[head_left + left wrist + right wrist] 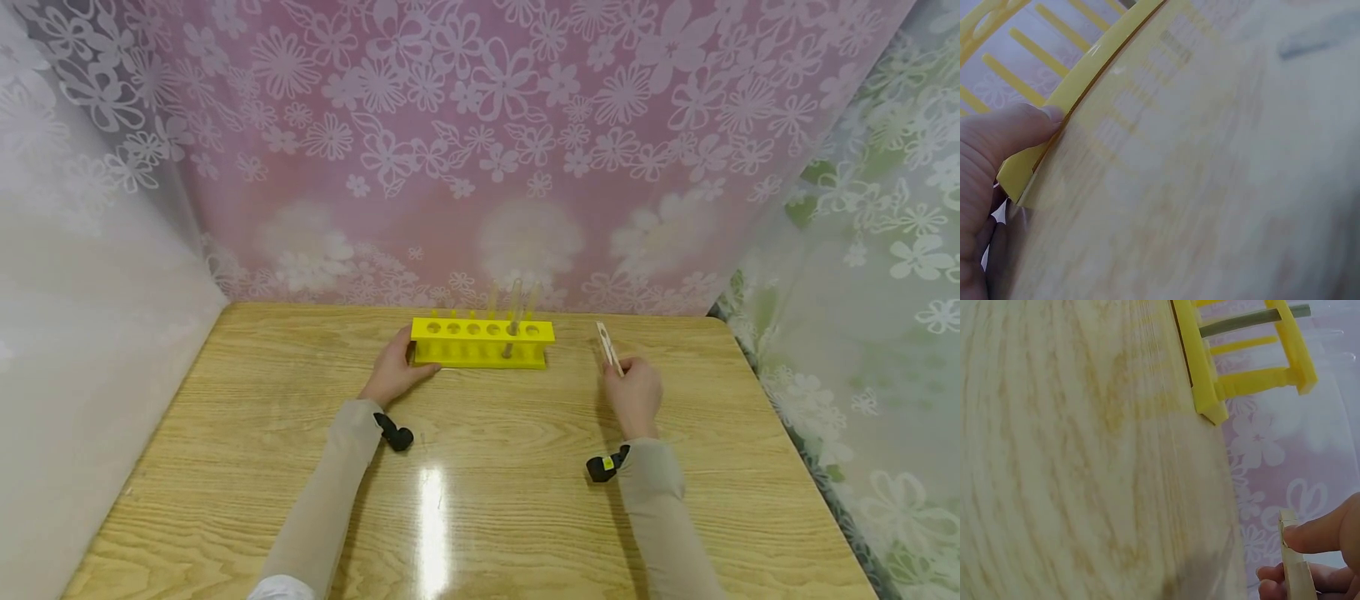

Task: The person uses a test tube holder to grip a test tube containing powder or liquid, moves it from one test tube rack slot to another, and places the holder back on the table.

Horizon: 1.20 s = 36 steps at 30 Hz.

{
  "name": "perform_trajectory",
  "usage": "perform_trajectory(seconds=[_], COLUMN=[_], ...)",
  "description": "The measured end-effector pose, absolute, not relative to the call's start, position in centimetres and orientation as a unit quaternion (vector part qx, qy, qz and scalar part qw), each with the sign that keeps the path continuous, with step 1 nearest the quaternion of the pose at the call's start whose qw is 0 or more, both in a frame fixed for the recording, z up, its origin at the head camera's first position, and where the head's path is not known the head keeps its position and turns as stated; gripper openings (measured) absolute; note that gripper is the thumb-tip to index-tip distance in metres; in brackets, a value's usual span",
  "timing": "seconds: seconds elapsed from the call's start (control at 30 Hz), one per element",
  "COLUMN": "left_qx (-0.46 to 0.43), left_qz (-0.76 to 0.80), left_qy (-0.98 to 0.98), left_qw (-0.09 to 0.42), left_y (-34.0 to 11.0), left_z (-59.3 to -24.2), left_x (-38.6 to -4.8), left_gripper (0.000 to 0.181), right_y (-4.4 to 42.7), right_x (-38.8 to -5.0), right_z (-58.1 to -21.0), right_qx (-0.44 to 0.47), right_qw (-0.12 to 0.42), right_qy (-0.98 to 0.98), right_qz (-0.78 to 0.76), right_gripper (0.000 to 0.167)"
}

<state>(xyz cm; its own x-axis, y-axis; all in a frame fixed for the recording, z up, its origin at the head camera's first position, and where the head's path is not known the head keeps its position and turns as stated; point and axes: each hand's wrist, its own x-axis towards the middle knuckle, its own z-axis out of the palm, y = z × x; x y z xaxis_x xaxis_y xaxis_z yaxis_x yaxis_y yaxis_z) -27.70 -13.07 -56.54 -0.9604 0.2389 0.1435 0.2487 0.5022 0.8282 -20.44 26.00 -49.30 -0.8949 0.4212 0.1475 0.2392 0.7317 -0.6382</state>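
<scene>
A yellow test tube rack [480, 337] stands near the back of the table. My left hand [393, 369] grips its left end, and in the left wrist view the thumb [1029, 125] presses on the base while the fingers are partly hidden. One clear test tube [516, 298] stands upright towards the rack's right end, with dark greyish matter showing in its lower part. To the right of the rack, apart from it, my right hand [635, 396] pinches a pale wooden test tube clamp [606, 342] between thumb and fingers, its far end pointing up and away.
The wood-grain table [495, 433] reaches back to a pink flowered curtain [465, 167]. A pale curtain [97, 333] hangs at the left, a green and white one [885, 375] at the right. Yellow pegs [453, 314] rise along the rack's back.
</scene>
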Motion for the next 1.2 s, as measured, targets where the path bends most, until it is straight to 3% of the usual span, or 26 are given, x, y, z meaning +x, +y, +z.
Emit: perform_trajectory(seconds=[0.5, 1.2], left_qx=[-0.139, -0.131], left_qz=[-0.474, -0.481], left_qy=[-0.869, -0.867], left_qw=[0.003, -0.004], left_y=[-13.0, -12.9], left_z=[-56.3, -56.0], left_x=[-27.6, -27.4], left_gripper=[0.076, 0.078], right_y=[27.0, 27.1], right_x=[-20.8, -20.9], right_z=[-51.3, -53.0], right_qx=[-0.204, -0.188], right_qw=[0.089, 0.147], right_qy=[-0.911, -0.892], right_qz=[0.347, 0.384], right_gripper=[0.028, 0.020])
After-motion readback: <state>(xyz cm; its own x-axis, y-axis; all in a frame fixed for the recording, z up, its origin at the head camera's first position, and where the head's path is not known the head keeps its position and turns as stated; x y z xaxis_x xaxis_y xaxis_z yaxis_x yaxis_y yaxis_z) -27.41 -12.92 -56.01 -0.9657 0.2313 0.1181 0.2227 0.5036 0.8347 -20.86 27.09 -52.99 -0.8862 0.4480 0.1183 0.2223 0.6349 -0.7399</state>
